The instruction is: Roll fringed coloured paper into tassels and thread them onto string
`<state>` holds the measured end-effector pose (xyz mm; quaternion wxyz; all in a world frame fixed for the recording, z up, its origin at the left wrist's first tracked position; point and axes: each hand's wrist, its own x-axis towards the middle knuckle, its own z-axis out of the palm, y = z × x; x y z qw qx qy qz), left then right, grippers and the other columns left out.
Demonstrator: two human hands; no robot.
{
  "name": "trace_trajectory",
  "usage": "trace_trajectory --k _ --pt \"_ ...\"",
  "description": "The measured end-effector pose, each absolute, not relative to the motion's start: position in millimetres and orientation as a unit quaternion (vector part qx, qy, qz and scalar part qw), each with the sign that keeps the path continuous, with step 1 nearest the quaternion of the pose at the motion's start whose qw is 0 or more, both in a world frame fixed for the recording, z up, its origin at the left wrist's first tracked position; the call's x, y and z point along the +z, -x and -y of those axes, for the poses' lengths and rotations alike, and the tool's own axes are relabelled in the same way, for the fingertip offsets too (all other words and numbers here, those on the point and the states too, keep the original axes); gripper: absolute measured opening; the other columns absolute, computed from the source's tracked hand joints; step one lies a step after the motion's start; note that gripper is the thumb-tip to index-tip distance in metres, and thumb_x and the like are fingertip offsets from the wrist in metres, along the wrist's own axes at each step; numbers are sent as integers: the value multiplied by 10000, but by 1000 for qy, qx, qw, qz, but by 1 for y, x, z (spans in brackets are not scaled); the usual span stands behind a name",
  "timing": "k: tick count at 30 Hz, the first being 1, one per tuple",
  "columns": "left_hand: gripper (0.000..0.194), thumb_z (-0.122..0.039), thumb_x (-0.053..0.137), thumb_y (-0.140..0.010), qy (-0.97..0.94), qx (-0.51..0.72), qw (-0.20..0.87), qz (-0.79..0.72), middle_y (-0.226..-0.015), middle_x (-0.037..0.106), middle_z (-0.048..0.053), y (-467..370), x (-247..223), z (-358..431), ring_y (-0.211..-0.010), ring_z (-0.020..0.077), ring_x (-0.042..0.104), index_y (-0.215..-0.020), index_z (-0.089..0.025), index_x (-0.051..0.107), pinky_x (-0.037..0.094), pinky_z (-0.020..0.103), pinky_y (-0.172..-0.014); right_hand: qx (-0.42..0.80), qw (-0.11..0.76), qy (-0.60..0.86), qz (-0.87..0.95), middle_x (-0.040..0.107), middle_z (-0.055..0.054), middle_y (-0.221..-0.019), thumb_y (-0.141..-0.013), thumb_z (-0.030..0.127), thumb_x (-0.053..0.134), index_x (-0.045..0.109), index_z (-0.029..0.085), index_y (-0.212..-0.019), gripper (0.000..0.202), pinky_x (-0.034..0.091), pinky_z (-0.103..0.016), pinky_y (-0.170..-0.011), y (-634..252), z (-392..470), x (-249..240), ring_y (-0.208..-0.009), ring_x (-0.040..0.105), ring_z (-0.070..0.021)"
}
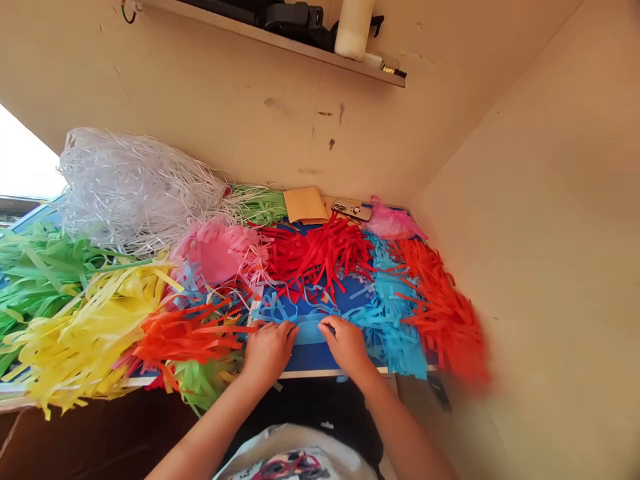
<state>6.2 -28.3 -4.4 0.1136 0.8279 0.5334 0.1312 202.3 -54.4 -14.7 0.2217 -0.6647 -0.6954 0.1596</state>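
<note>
Between my two hands stretches a light blue fringed paper strip (pixel 307 329), just above the blue tabletop (pixel 313 360) near its front edge. My left hand (pixel 271 345) pinches the strip at its left part, fingers pressed together. On the other side, my right hand (pixel 344 341) grips it between thumb and fingers. Cut blue fringes spread out beyond both hands. To the right of my right hand lies a pile of light blue fringe (pixel 397 320). Orange fringe (pixel 193 337) lies close by my left hand.
Red fringe (pixel 320 253) lies ahead, with a phone (pixel 351 210), a brown envelope (pixel 305 205) and a pink plastic bag (pixel 395 221) behind it. Yellow (pixel 100 327), green (pixel 45 267), pink (pixel 217 250) and white (pixel 140 187) piles fill the left. A shelf (pixel 280 41) hangs above.
</note>
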Motion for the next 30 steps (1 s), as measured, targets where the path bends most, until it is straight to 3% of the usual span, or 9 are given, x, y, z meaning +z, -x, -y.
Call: trace_trajectory --k 4,19,22,25,27,30 --pt "291 -301 431 -950 -814 114 96 -562 -761 722 84 -14 -3 21 -686 245 676 -829 -172 663 386 362 -709 134 200 686 686 722 -16 -825 -910 262 573 686 239 -820 147 423 -264 -636 -197 41 -13 -789 681 -197" --pt "243 -280 464 -906 -810 81 84 -575 -670 714 82 -17 -3 12 -633 234 658 -824 -167 664 417 374 -741 96 118 723 673 730 -4 -728 -921 427 574 695 261 -817 229 320 -266 -535 -196 25 -20 -656 670 -184" --pt "183 -239 498 -891 -812 98 57 -572 -860 719 123 -18 3 14 -832 284 655 -937 -168 661 412 426 -815 84 113 728 671 719 -20 -712 -897 437 606 688 245 -816 225 324 -277 -543 -202 22 -17 -640 653 -200" --pt "171 -151 527 -871 -855 134 13 -500 -1075 679 116 -17 6 15 -1056 303 578 -933 -209 677 365 478 -956 2 167 726 667 720 -75 -841 -914 380 586 685 209 -908 199 382 -316 -657 -214 27 -6 -754 651 -229" --pt "186 -114 537 -857 -889 138 8 -436 -974 689 75 -14 7 15 -1029 278 573 -837 -227 683 342 496 -1010 -25 213 658 722 709 -86 -955 -928 334 569 681 212 -966 171 388 -363 -808 -221 35 1 -886 639 -234" --pt "177 -114 551 -831 -912 127 21 -390 -834 679 51 -11 11 19 -999 266 575 -812 -231 682 274 537 -1093 24 196 501 843 708 -50 -994 -921 265 584 675 243 -992 118 318 -419 -966 -229 48 4 -995 615 -217"
